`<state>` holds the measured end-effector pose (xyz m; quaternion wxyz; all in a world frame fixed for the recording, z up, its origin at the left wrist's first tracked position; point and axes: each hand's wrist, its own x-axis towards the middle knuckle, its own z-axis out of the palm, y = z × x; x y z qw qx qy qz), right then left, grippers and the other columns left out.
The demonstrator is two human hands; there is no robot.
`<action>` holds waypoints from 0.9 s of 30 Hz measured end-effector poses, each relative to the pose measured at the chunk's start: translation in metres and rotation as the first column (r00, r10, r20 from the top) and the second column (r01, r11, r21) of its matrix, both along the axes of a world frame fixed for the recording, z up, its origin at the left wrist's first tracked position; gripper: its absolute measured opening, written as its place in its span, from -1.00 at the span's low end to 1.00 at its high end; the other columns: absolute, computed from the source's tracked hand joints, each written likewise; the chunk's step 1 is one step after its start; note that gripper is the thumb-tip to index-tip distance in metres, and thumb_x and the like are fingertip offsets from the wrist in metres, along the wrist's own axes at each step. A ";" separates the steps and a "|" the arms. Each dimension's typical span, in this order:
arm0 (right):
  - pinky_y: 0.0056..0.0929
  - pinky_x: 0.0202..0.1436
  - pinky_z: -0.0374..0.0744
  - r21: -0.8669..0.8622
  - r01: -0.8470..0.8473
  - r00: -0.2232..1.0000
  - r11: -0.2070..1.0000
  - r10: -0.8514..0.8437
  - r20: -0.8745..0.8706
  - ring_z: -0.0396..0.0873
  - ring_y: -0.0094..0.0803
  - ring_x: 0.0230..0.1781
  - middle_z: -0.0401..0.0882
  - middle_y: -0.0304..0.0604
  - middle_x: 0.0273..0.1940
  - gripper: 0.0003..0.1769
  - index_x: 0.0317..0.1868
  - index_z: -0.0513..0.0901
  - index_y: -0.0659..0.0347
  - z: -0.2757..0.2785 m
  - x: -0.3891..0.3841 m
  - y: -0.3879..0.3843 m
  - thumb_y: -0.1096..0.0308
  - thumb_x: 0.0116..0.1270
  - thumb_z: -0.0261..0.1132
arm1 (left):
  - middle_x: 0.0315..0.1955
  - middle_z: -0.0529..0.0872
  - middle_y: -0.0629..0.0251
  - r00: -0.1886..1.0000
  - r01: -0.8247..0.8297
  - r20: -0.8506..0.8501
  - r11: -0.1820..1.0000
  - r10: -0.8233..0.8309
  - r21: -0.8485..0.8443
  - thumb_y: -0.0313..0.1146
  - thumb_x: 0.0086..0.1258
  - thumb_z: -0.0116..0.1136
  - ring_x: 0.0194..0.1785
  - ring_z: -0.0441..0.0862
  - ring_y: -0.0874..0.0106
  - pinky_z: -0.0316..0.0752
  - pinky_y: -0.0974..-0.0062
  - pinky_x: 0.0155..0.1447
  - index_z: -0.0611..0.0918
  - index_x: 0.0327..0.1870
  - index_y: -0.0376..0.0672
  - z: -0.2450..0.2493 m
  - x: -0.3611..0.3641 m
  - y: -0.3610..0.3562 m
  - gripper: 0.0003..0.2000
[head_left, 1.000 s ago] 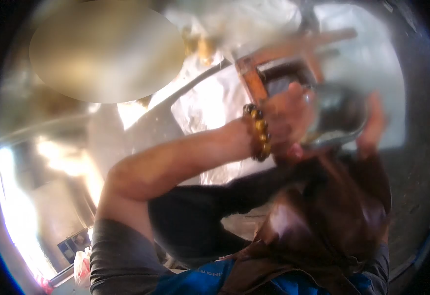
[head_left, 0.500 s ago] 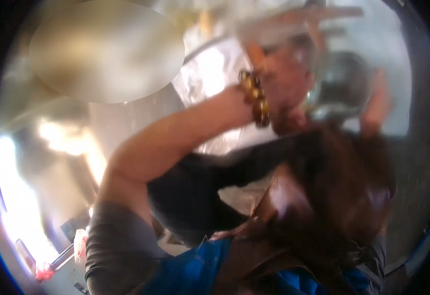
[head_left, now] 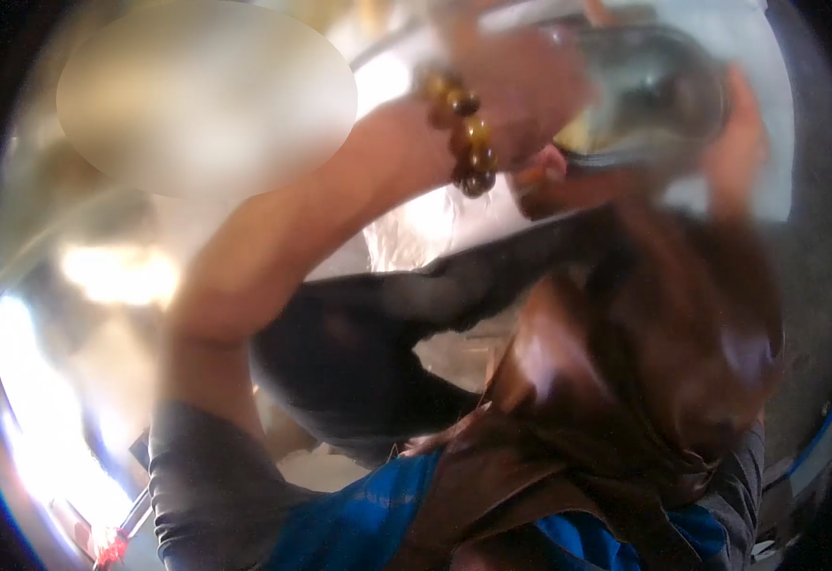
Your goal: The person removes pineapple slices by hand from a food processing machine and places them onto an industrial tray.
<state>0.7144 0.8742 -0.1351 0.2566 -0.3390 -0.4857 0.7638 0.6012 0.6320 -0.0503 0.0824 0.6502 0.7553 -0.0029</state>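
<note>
A rounded, clear glass-like container [head_left: 658, 95], greenish grey and blurred, is held in my right hand [head_left: 737, 138], with a finger along its right side. Yellowish material shows at its lower left edge. My left hand [head_left: 530, 86] is against or just beside the container's left side; its fingers are smeared and partly hidden, so its grip is unclear. Brown and amber beads form a bracelet [head_left: 473, 128] on my left wrist. Shiny brown covering [head_left: 663, 333] hides much of my right arm.
Below the hands is a dark-clothed leg [head_left: 359, 352]. Crinkled, shiny pale sheeting [head_left: 416, 233] lies behind my left forearm. Blue cloth [head_left: 368, 514] and grey sleeves are at the bottom. Strong glare fills the left side, with a small red object [head_left: 108, 545] at the lower left.
My left hand and forearm have moved up and slightly left. The container has shifted up, and my right hand has also risen a little.
</note>
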 end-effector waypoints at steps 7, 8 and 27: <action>-0.41 -0.12 0.65 0.024 0.074 0.993 0.997 -0.071 -0.098 0.66 -0.38 -0.25 0.66 -0.15 -0.19 -0.66 -0.05 0.61 0.34 0.008 -0.001 -0.008 0.23 0.33 0.31 | -0.24 0.56 0.18 0.980 0.018 0.189 0.981 -0.056 0.194 0.13 -0.14 0.42 -0.06 0.53 0.15 0.43 0.20 0.05 0.51 -0.10 -0.16 -0.012 -0.010 -0.002 -0.34; -0.41 -0.13 0.65 -0.065 0.073 0.994 0.995 -0.078 -0.082 0.66 -0.39 -0.25 0.66 -0.15 -0.19 -0.66 -0.05 0.61 0.34 0.002 -0.001 -0.004 0.22 0.33 0.31 | -0.24 0.56 0.17 0.972 0.028 0.213 0.953 -0.096 0.301 0.16 -0.12 0.40 -0.09 0.53 0.14 0.42 0.18 0.03 0.50 -0.12 -0.17 -0.016 -0.011 -0.003 -0.34; -0.46 -0.11 0.62 -0.010 0.097 0.990 0.995 -0.098 -0.104 0.65 -0.42 -0.27 0.68 -0.15 -0.21 -0.70 -0.11 0.65 0.32 0.006 0.005 -0.006 0.25 0.31 0.31 | -0.20 0.59 0.20 0.952 -0.271 0.146 0.962 0.271 -0.018 0.06 -0.19 0.46 -0.04 0.54 0.13 0.48 0.20 -0.06 0.52 -0.15 -0.15 0.008 0.019 0.002 -0.38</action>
